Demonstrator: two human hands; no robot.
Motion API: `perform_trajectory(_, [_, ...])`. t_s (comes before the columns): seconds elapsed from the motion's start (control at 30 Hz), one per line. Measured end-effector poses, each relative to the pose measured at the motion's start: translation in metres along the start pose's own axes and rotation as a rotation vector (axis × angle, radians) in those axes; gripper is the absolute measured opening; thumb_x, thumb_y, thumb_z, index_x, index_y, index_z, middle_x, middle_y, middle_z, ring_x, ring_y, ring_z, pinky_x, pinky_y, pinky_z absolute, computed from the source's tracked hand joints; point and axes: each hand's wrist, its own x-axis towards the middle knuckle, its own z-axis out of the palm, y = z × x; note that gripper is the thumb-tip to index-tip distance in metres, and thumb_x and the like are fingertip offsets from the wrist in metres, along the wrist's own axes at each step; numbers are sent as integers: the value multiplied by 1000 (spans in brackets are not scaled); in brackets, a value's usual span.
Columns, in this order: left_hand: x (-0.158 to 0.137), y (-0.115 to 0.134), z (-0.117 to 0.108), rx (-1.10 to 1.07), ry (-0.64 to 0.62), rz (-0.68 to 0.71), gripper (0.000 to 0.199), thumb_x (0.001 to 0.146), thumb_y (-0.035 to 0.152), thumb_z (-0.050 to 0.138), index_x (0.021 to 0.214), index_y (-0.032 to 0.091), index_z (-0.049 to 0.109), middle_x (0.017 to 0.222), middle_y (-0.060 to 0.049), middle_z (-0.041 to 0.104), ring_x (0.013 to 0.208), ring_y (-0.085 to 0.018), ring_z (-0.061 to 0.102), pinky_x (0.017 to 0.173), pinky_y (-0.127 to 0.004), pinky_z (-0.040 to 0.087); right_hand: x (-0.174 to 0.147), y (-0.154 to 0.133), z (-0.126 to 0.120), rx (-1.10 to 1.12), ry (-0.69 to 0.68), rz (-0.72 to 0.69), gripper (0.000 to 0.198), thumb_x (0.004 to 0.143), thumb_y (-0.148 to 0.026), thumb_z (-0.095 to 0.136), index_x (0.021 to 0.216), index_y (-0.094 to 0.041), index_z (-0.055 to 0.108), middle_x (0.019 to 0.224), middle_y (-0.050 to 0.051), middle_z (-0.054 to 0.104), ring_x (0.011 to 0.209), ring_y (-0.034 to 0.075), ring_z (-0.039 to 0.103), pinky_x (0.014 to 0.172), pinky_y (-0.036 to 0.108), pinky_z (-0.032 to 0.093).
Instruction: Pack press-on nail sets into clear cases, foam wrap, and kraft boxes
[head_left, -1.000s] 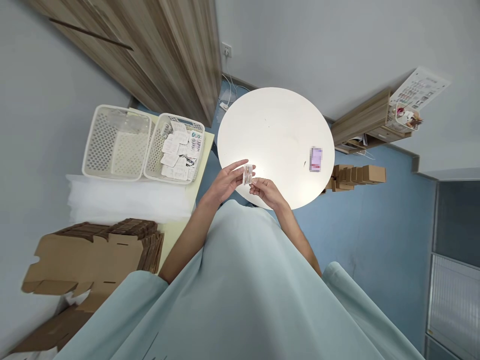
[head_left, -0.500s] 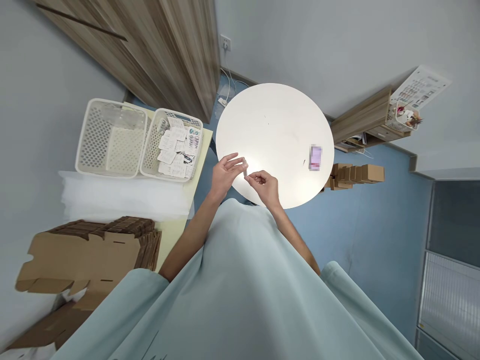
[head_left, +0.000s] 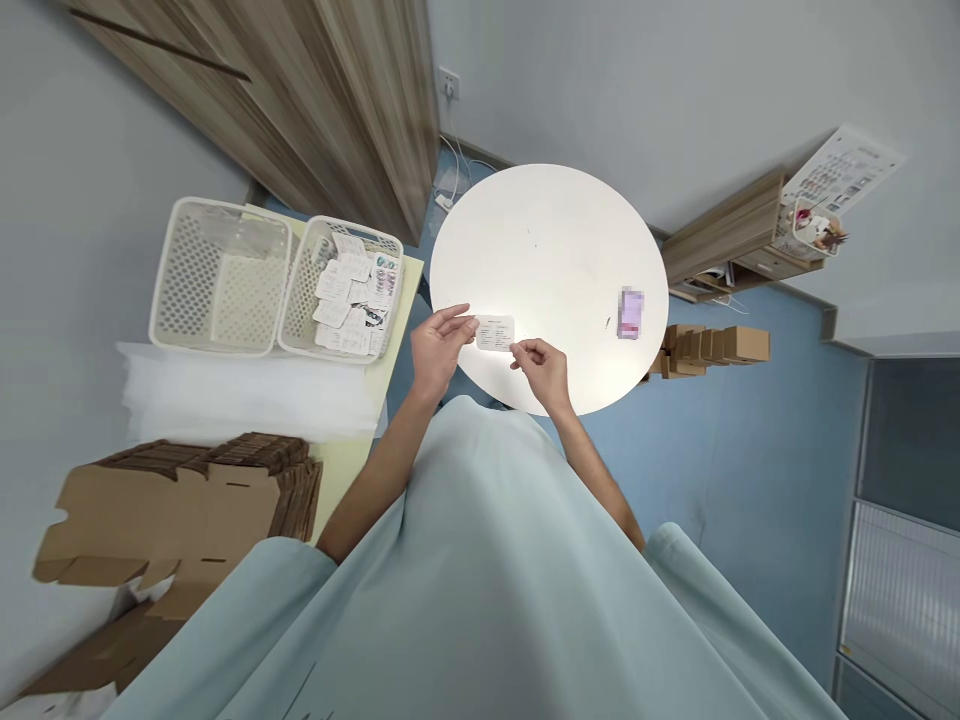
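A small white printed card (head_left: 495,333) is stretched between my two hands above the near edge of the round white table (head_left: 547,230). My left hand (head_left: 441,348) pinches its left end between thumb and fingers. At the card's lower right corner, the thumb and forefinger of my right hand (head_left: 544,370) close on it. Lines of dark text face up, too small to read. On the right part of the tabletop lies a pinkish-purple item (head_left: 631,314), blurred by pixelation, with a small dark mark beside it.
To the left, one white basket (head_left: 283,300) holds many similar cards; another basket (head_left: 161,290) has clear plastic in it. White sheeting (head_left: 247,395) and stacked flat cardboard boxes (head_left: 172,510) lie nearer. Small cardboard boxes (head_left: 742,345) stand right of the table.
The card has turned from nearly edge-on to lying face up. My hands have moved apart, the left one leftward and the right one slightly rightward.
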Motion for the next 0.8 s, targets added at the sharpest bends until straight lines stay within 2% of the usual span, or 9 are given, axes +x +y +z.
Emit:
perform_trajectory(0.1, [-1,1,0,13,10,38,59,81,60,93,122,19,79,110,-12,84,108,-29,81,98,-44,65,1,-5,-1,63,-76,58,54,85,-76,82,98,-24,77,97,5,82,84,22,81,72,33,64])
perform_trajectory(0.2, [-5,6,1,41,-16,54,57,82,61,92,119,20,80,112,-12,84,112,-30,80,105,-46,63,5,-11,-7,159,-211,192,66,86,-84,79,108,-22,79,111,12,84,91,25,83,66,33,66])
perform_trajectory(0.3, [-9,11,4,81,-53,66,54,83,61,92,117,21,83,113,-11,84,115,-32,79,110,-49,61,9,-16,-14,186,-283,283,73,88,-88,75,107,-19,81,108,16,85,94,28,84,66,34,68])
perform_trajectory(0.5, [-15,16,6,115,-110,68,49,84,60,90,115,22,85,112,-11,85,112,-32,79,110,-50,61,14,-17,-21,171,-303,316,70,84,-85,82,104,-18,82,107,17,86,94,29,84,69,35,70])
perform_trajectory(0.6, [-14,17,3,100,-132,59,56,85,61,91,123,21,83,118,-12,85,116,-31,79,111,-48,60,14,-12,-22,162,-304,251,66,87,-82,82,108,-19,81,110,15,86,97,28,84,79,37,71])
perform_trajectory(0.67, [-12,17,0,109,-124,16,63,86,66,88,129,20,81,124,-14,84,119,-31,78,108,-46,61,14,-8,-21,140,-242,148,65,85,-78,85,116,-22,80,117,13,85,100,27,83,87,40,70])
perform_trajectory(0.8, [-8,17,-5,142,-171,-150,66,86,74,84,122,18,83,115,-15,84,100,-31,80,88,-43,63,13,-2,-22,-1,-137,-114,71,76,-66,97,134,-30,76,144,8,77,108,26,79,101,46,68])
